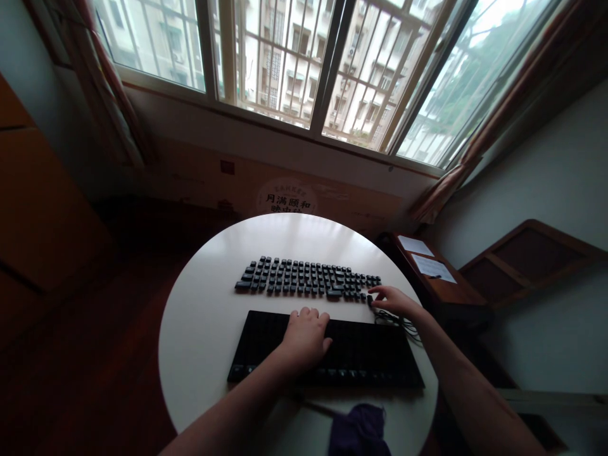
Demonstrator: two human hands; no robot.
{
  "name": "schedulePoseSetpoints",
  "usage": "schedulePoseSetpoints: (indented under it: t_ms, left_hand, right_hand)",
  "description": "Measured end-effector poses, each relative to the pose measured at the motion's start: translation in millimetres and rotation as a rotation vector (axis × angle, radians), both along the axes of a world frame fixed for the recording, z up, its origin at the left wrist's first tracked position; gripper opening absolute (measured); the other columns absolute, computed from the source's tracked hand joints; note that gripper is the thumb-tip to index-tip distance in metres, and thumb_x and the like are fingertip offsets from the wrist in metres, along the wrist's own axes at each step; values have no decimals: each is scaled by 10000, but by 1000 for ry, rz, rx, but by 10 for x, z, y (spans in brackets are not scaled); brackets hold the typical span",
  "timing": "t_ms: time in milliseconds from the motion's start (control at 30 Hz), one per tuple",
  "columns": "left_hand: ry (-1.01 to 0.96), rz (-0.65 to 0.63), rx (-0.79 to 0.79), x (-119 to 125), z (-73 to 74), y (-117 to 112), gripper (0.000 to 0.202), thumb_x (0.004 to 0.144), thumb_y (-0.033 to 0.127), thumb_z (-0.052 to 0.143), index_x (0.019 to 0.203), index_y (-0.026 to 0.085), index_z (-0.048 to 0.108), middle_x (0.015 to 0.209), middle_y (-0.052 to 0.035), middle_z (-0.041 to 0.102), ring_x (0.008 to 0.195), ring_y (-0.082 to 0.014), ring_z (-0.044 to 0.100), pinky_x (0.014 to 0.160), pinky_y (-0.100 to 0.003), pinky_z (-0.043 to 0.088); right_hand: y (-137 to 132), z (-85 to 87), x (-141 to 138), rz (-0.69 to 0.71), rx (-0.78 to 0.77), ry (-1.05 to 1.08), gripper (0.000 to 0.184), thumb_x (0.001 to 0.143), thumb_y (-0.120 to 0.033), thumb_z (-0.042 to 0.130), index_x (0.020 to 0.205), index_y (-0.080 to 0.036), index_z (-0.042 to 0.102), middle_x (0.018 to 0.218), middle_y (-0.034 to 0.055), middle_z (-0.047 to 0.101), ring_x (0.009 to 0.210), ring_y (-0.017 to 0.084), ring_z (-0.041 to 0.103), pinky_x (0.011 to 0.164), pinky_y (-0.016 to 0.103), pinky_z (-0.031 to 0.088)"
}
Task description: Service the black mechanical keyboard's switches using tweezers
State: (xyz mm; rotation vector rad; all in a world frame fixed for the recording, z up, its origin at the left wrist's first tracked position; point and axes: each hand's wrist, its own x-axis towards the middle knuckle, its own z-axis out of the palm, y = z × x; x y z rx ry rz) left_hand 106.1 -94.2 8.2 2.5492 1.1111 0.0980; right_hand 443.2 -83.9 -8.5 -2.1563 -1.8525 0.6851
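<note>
A black keyboard base (370,351) lies on the round white table, with a single row of keycaps (349,373) along its near edge. My left hand (306,339) rests on the base, palm down, fingers stretched toward its far edge and holding nothing. Behind the base, several rows of loose black keycaps (294,278) are laid out. At their right end, my right hand (390,299) has thumb and index finger closed around a small black keycap (370,300), close to the tabletop. Part of the base is hidden under my left hand and forearm.
A coiled black cable (396,322) lies at the right behind the base. Purple cloth (358,430) sits at the near edge of the white table (199,329). To the right, a wooden desk (449,288) holds papers (433,268). Barred windows stand ahead.
</note>
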Motion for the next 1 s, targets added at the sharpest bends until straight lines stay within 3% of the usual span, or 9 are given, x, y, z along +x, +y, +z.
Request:
schedulePoseSetpoints:
  t_ms: [167, 300, 433, 533, 667, 867, 1000]
  left_hand:
    - [3, 5, 0, 3, 4, 10, 363, 878, 377, 620, 1182, 182, 647, 1209, -158, 657, 1143, -353, 569, 979, -501, 419]
    - [24, -2, -4, 4, 18, 25, 378, 880, 365, 613, 1215, 192, 633, 1227, -154, 651, 1158, -346, 562, 988, -490, 411]
    - [30, -2, 18, 10, 21, 48, 370, 879, 356, 616, 1213, 198, 634, 1209, -146, 660, 1152, -342, 567, 962, -471, 422]
    - [35, -9, 37, 15, 27, 64, 358, 877, 358, 622, 1199, 201, 641, 1185, -140, 669, 1138, -342, 575, 943, -465, 429]
    - [40, -15, 39, 12, 50, 67, 355, 877, 354, 633, 1196, 198, 645, 1179, -138, 671, 1137, -339, 582, 943, -458, 432]
    - [1, -17, 64, -4, 25, 78, 356, 874, 376, 644, 1181, 196, 658, 1145, -135, 687, 1105, -327, 612, 943, -433, 447]
    - [-133, 28, 94, -59, 115, 114, 371, 915, 403, 597, 1212, 187, 649, 1199, -121, 687, 1120, -293, 626, 961, -395, 457]
  right_hand:
    - [-102, 145, 15, -34, 153, -19, 345, 785, -308, 712, 1097, -174, 764, 853, 58, 766, 797, 235, 706, 801, 321, 521]
    - [-264, 345, -59, -80, 362, 4, 254, 858, -292, 602, 1010, -189, 778, 901, 84, 761, 814, 249, 695, 814, 351, 522]
    - [-575, 545, -247, -61, 579, 94, 286, 918, -283, 523, 1069, -204, 754, 994, 91, 734, 922, 246, 676, 873, 351, 520]
    - [-877, 627, -409, -82, 683, 150, 308, 959, -308, 490, 1127, -194, 720, 938, 86, 699, 805, 216, 650, 772, 341, 537]
    - [-1198, 697, -540, -121, 725, 324, 369, 1002, -333, 388, 1180, -181, 674, 887, 63, 661, 582, 147, 542, 544, 284, 480]
    - [-1296, 931, -599, -130, 773, 562, 384, 961, -411, 387, 1052, -191, 687, 868, 79, 650, 838, 240, 625, 808, 364, 516]
    - [-1205, 1005, -792, -91, 693, 682, 352, 959, -446, 370, 795, -211, 574, 677, 26, 539, 599, 183, 570, 563, 289, 482]
